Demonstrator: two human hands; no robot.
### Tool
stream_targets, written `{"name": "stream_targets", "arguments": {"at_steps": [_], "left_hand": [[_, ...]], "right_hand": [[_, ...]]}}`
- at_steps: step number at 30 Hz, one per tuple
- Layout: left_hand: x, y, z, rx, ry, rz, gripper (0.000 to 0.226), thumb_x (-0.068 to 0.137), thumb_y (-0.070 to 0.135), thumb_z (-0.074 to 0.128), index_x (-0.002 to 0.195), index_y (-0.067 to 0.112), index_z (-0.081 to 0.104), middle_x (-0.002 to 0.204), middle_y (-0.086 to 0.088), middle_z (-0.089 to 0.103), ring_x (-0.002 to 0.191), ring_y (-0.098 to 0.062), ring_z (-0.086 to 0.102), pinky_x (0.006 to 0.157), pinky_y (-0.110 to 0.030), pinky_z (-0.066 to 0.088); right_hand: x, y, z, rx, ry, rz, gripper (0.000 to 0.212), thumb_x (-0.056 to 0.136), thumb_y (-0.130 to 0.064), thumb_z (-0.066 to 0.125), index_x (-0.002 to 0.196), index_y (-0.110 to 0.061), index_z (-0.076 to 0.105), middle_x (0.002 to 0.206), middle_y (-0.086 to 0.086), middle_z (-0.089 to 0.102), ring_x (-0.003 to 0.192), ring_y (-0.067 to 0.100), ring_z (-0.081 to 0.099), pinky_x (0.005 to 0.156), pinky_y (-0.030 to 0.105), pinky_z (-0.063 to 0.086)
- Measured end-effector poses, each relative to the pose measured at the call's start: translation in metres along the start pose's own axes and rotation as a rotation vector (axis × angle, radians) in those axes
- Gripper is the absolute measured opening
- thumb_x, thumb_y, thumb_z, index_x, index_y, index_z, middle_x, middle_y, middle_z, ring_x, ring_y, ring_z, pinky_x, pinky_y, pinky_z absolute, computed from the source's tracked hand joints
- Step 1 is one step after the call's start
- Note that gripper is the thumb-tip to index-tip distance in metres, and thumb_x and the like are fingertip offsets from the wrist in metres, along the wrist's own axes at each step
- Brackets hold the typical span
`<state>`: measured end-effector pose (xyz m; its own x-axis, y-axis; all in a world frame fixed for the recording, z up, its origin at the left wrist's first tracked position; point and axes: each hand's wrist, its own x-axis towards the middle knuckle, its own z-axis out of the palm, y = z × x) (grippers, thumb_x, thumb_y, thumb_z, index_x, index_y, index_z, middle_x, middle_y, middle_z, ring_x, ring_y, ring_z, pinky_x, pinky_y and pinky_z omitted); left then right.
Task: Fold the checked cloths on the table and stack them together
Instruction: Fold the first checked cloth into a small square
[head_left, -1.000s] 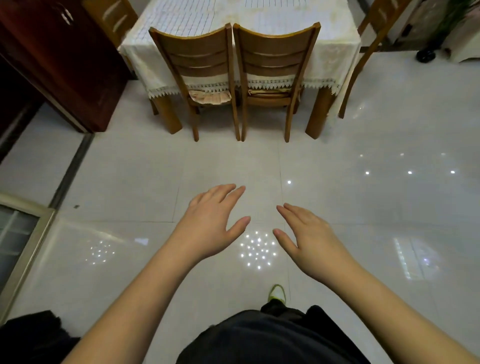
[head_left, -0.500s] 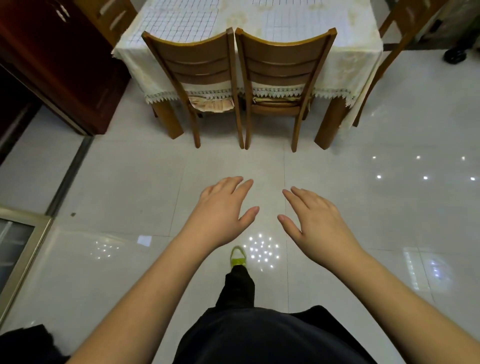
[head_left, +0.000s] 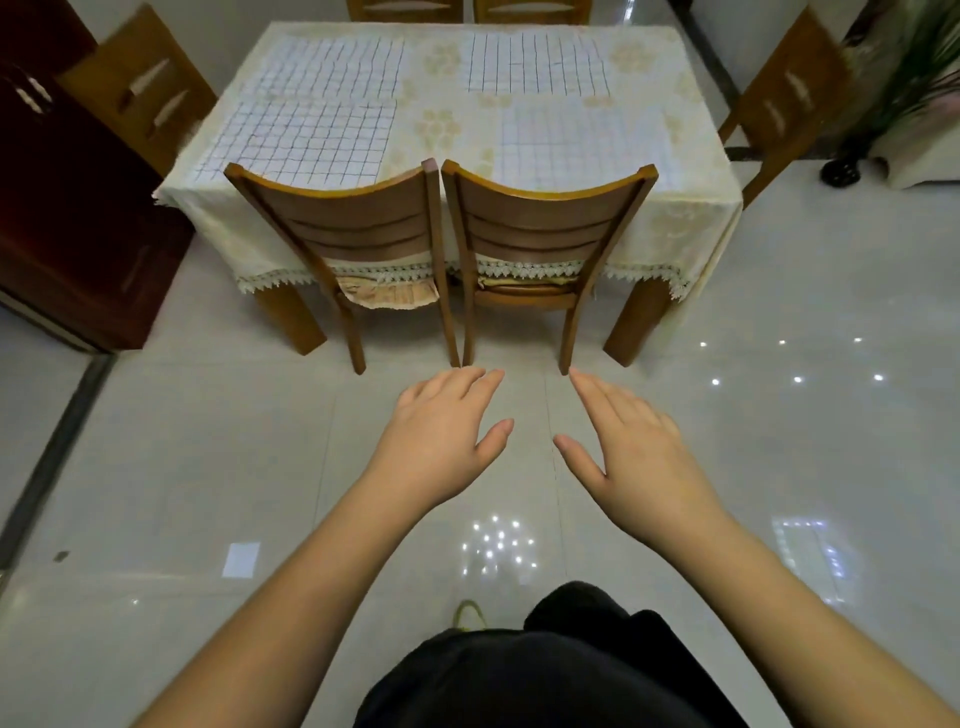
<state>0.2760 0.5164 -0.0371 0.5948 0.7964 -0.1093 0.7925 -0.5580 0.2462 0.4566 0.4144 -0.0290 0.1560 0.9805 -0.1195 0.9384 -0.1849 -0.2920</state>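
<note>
A pale tiled floor fills the lower view. Beyond it stands the table under a cream lace-edged tablecloth. Two chairs are pushed in at its near side, backs toward the camera. Four checked cloths lie flat and unfolded on the tablecloth, two by two, apart from each other: far left cloth, far right cloth, near left cloth, near right cloth. Each is roughly rectangular, its long axis running left to right along the table. A dark cabinet stands to the left. The left hand and right hand hover palm-down above the floor, well short of the table, fingers straight and loosely together, thumbs splayed toward each other, holding nothing.
</note>
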Motion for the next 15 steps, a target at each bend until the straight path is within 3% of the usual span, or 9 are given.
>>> {"name": "stream_targets", "arguments": {"at_steps": [15], "left_hand": [[0.238, 0.022, -0.015, 0.025, -0.102, 0.016, 0.06, 0.097, 0.052, 0.037, 0.151, 0.03, 0.024, 0.154, 0.008, 0.03, 0.142, -0.013, 0.026, 0.113, -0.038, 0.026]], "right_hand": [[0.223, 0.135, -0.053, 0.081, 0.038, 0.017, 0.064, 0.096, -0.053, 0.036, 0.152, -0.027, 0.02, 0.157, -0.005, 0.027, 0.143, 0.014, 0.024, 0.115, 0.036, 0.021]]}}
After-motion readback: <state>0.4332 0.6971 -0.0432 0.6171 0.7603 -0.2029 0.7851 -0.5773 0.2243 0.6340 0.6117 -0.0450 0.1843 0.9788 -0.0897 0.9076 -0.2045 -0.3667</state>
